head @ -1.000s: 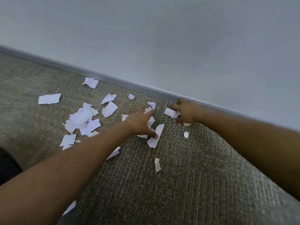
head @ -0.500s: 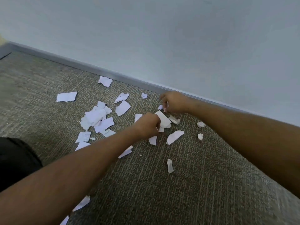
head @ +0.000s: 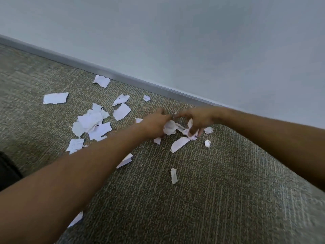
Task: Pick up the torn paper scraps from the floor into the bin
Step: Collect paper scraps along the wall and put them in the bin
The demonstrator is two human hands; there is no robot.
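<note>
Torn white paper scraps lie over the grey-brown carpet near the wall. My left hand (head: 155,125) grips a crumpled bunch of scraps (head: 169,127) just above the floor. My right hand (head: 197,121) is close beside it, fingers curled round more scraps (head: 190,134). The two hands almost touch. A curved scrap (head: 179,144) lies just below them, small bits (head: 207,143) to the right, and a pile of scraps (head: 91,123) to the left. No bin is in view.
A pale wall with a grey skirting board (head: 123,77) runs diagonally behind the scraps. Loose pieces lie at the far left (head: 55,98), by the skirting (head: 102,81), and nearer me (head: 174,176). A dark shape (head: 8,171) sits at the left edge.
My right hand has moved down from near the skirting to beside my left hand, and now holds scraps. The left hand still holds its bunch. The camera shifted slightly.
</note>
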